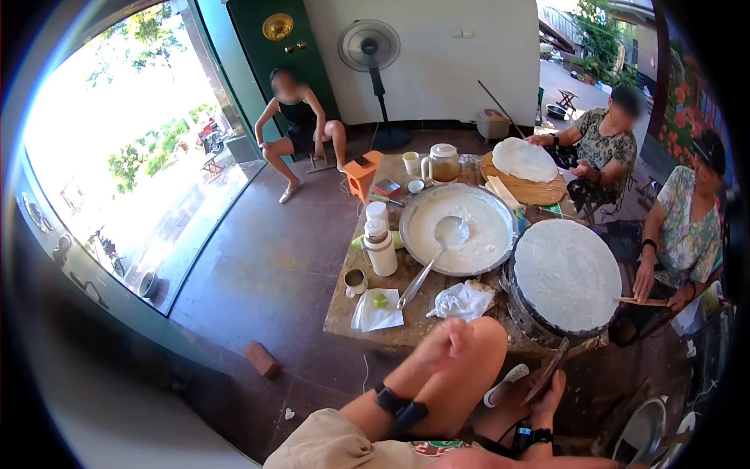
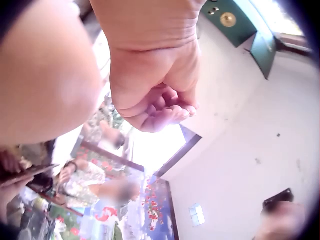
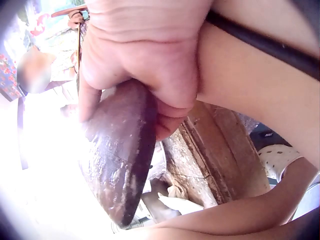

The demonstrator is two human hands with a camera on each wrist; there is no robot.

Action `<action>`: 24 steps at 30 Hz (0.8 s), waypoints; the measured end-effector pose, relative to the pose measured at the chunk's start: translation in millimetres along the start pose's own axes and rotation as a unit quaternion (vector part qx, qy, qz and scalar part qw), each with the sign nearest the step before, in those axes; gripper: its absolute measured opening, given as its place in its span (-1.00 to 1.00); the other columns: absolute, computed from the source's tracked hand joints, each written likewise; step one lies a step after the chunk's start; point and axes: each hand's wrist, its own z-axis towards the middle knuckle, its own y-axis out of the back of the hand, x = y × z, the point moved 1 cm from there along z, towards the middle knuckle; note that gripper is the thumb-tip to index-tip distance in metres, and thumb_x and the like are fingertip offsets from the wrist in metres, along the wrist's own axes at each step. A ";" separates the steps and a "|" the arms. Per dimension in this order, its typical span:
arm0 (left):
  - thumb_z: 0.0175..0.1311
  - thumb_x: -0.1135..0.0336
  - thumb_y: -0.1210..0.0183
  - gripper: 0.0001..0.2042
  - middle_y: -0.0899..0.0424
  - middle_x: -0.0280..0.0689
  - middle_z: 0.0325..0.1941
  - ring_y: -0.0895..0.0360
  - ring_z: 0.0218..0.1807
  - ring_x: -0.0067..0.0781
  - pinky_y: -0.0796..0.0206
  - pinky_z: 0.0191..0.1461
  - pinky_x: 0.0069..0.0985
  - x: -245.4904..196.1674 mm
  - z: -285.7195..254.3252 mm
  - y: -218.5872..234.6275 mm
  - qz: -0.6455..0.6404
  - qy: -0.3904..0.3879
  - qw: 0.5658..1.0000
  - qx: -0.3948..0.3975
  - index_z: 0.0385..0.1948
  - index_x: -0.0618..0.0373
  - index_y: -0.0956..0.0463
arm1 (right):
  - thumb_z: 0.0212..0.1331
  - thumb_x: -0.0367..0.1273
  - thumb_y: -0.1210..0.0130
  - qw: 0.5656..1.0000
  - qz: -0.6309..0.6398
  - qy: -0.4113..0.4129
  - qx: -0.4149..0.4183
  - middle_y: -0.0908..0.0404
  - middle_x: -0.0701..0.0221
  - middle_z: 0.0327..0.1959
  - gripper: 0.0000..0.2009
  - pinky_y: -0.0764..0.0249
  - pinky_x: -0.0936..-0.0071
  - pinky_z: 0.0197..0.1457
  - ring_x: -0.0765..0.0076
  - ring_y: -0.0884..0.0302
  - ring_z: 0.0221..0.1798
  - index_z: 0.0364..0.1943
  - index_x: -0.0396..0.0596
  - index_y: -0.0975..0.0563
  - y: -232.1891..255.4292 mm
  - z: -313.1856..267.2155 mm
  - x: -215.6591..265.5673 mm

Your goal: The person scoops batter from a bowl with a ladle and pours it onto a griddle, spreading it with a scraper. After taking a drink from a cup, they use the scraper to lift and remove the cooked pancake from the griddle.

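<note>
Only right wrist view shows the tool [image 3: 121, 150] broadside.

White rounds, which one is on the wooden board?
The far one lies on the board, near the jug. The near one is on the griddle instead.

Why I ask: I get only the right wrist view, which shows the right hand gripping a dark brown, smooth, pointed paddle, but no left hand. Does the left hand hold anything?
Observer: No, the bare left hand appears to hold nothing; its fingers are loosely curled.
Operator: Thanks. Is there a ladle anywhere, and how does it lie?
Observer: Yes, a long-handled, shiny metal ladle has its bowl in the pale liquid of a wide, round metal basin, and its handle slants out over the rim.
</note>
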 end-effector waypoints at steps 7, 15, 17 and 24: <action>0.30 0.12 -0.08 -0.68 -0.34 -0.50 -0.67 -0.19 -0.63 -0.67 -0.04 -0.53 -0.64 -65.9 4.3 37.3 0.387 -0.053 0.890 -0.234 -0.65 0.03 -0.38 | 0.27 -0.13 0.03 0.999 -0.032 0.012 -0.018 -0.33 0.50 -0.55 -0.80 -0.23 0.56 -0.53 0.49 -0.28 -0.55 -0.27 0.10 -0.37 -2.9 -1.8 1.5; 0.23 0.13 -0.16 -0.68 -0.40 -0.45 -0.71 -0.24 -0.69 -0.68 -0.03 -0.63 -0.64 -45.8 4.1 109.4 0.525 0.051 0.765 -0.371 -0.63 0.15 -0.48 | 0.28 -0.12 0.02 0.998 -0.020 -0.003 -0.052 -0.33 0.50 -0.54 -0.78 -0.22 0.55 -0.53 0.49 -0.27 -0.54 -0.26 0.09 -0.36 -14.9 -10.8 5.6; 0.23 0.15 -0.16 -0.69 -0.41 -0.43 -0.71 -0.25 -0.69 -0.67 -0.04 -0.63 -0.63 -44.3 10.2 114.7 0.533 0.056 0.758 -0.371 -0.63 0.17 -0.48 | 0.29 -0.13 0.03 0.999 -0.022 0.002 -0.025 -0.32 0.49 -0.55 -0.79 -0.21 0.55 -0.53 0.50 -0.26 -0.55 -0.25 0.08 -0.35 -11.6 -9.8 5.5; 0.21 0.25 -0.17 -0.74 -0.48 -0.37 -0.71 -0.34 -0.73 -0.61 -0.15 -0.69 -0.58 -43.2 37.7 134.4 0.538 0.064 0.758 -0.362 -0.62 0.22 -0.52 | 0.31 -0.16 0.05 0.999 -0.015 0.005 -0.040 -0.30 0.48 -0.56 -0.80 -0.21 0.57 -0.54 0.51 -0.25 -0.56 -0.25 0.06 -0.35 -15.9 -9.5 5.6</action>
